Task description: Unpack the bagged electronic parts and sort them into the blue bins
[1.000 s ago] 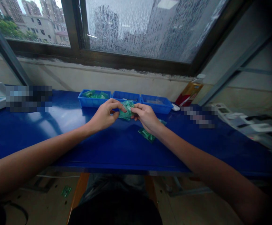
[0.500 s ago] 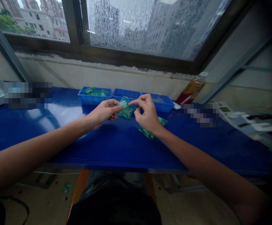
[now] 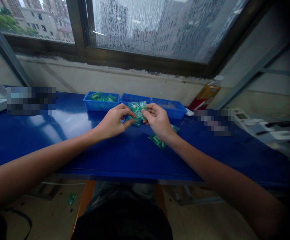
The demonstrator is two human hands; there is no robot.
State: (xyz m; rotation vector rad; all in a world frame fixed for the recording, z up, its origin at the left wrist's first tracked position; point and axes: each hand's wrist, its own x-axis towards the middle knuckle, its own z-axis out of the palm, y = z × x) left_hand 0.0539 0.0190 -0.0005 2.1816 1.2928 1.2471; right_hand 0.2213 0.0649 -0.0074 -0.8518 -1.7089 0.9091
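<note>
A small green see-through plastic bag (image 3: 137,108), with pale strip-like pieces showing through it, is held above the blue table (image 3: 120,153). My right hand (image 3: 157,120) pinches its right edge between thumb and fingers. At its lower left, my left hand (image 3: 117,121) has thumb and fingertips closed on the bag, partly over it. Below my right wrist, more green bags (image 3: 157,141) lie on the table, partly hidden by that hand. Behind my hands stands a blue bin (image 3: 100,106) with green bags in it.
A middle blue bin (image 3: 135,98) and a right blue bin (image 3: 175,113) continue the row. Beyond them are a white object (image 3: 189,112) and a red-and-gold carton (image 3: 205,96). White devices stand at both table ends. A green bag (image 3: 71,198) lies on the floor.
My right hand drew its fingers off the bag while my left held it, then gripped its right edge again. The bag has turned between my hands.
</note>
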